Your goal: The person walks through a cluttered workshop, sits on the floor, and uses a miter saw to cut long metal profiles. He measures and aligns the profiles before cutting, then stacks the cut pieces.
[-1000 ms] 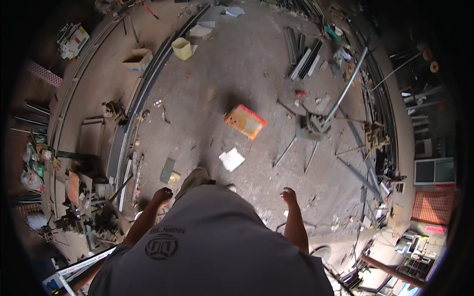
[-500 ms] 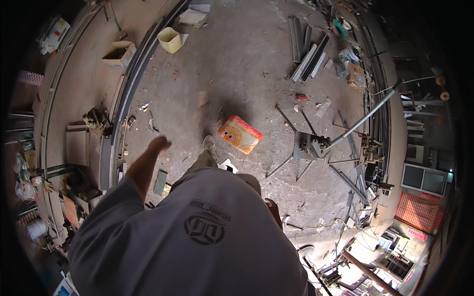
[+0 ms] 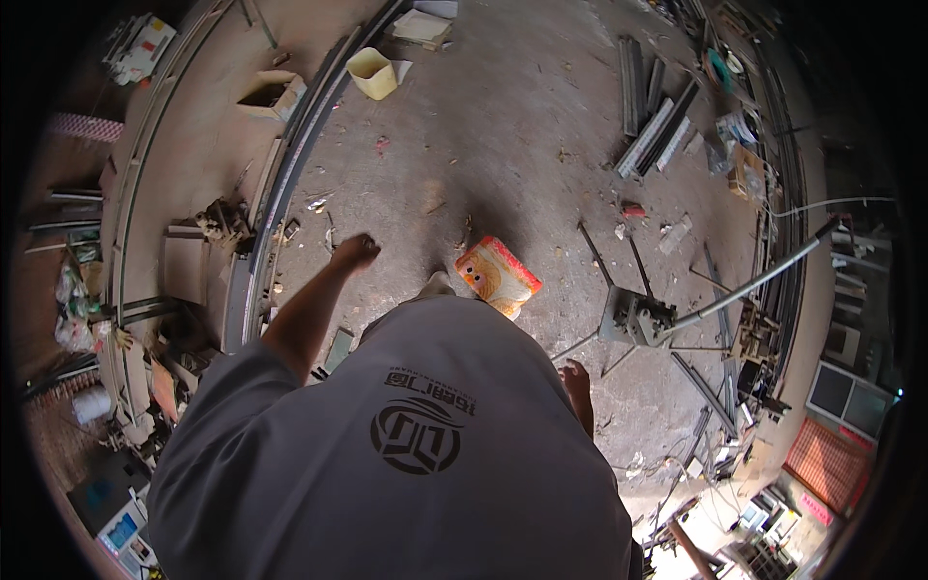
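Observation:
My left hand (image 3: 358, 252) hangs over the floor, out in front of my left side, its fingers curled in with nothing seen in them. Low at my right side, my right hand (image 3: 577, 377) is partly hidden by my grey shirt. Its visible fingers are loosely bent and slightly apart, and no object shows in it. A red and orange padded-looking block (image 3: 498, 271) with a cartoon face rests on the floor just ahead of my foot; neither hand touches it. Nearest my right hand is a metal stand (image 3: 633, 317) with splayed legs and a long pole.
Long dark rails (image 3: 280, 174) run along the left, beside a yellow bin (image 3: 372, 74) and a cardboard box (image 3: 272, 95). Metal profiles (image 3: 657, 126) lie at the far right. Loose bars (image 3: 710, 389) and scraps spread over the floor beyond the stand.
My left hand has swung forward and right. My right hand shows more beside my shirt. The block now sits nearer my body, its lower edge partly covered, as the view shifts.

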A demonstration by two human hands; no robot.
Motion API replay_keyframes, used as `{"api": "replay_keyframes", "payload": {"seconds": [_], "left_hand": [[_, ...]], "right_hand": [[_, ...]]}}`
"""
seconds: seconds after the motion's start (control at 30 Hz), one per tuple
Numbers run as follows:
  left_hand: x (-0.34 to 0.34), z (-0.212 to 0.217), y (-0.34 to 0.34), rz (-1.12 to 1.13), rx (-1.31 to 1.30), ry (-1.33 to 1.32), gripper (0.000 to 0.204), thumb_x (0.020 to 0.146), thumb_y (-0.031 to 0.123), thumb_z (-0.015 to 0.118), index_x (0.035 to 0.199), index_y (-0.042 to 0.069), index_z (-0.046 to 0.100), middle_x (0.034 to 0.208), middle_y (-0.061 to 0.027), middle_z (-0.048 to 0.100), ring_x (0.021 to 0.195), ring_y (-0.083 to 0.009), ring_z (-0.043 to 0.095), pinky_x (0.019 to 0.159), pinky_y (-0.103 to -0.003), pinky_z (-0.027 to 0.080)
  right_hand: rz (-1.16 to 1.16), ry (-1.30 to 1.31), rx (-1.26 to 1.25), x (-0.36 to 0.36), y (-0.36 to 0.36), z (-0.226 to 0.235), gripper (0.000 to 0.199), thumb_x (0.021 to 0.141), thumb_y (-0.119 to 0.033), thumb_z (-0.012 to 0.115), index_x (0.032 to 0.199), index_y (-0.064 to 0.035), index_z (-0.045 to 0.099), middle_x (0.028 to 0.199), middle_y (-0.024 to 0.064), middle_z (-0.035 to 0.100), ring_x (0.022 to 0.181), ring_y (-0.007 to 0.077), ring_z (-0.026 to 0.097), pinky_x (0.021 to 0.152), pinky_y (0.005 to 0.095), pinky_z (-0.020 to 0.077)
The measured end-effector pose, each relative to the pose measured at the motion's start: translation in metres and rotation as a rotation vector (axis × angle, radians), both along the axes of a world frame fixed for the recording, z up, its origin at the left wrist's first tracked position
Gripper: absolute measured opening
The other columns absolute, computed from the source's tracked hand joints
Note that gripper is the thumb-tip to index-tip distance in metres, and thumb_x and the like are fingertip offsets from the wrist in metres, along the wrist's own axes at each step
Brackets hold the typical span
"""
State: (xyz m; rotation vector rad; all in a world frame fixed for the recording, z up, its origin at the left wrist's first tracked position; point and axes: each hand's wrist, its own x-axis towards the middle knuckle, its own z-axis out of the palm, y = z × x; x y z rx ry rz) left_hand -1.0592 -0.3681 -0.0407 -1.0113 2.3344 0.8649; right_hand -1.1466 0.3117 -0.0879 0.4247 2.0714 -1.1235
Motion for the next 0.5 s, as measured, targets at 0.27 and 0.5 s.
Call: {"api": "replay_keyframes", "payload": {"seconds": [0.27, 0.5], "left_hand": [[0.086, 0.015, 0.041, 0.062, 0.169, -0.405, 0.043, 0.090, 0.040, 0.060, 0.107, 0.002, 0.073, 0.110, -0.0240, 0.073, 0.097, -0.0396, 0.072, 0.088, -0.049, 0.055], [-0.021, -0.035, -0.048, -0.286, 0.065, -0.172, 0.038, 0.090, 0.038, 0.064, 0.116, 0.012, 0.070, 0.096, -0.0155, 0.075, 0.075, -0.0311, 0.073, 0.068, -0.043, 0.059]], "right_hand": [[0.147, 0.118, 0.070, -0.098, -0.013, -0.008, 0.041, 0.099, -0.009, 0.059, 0.138, 0.0025, 0.055, 0.108, 0.0162, 0.073, 0.092, 0.0220, 0.072, 0.084, 0.0316, 0.0557], [0.182, 0.066, 0.259, -0.113, -0.044, 0.013, 0.044, 0.096, -0.023, 0.064, 0.135, -0.0022, 0.063, 0.118, 0.0212, 0.073, 0.109, 0.0294, 0.070, 0.094, 0.0383, 0.0537]]}}
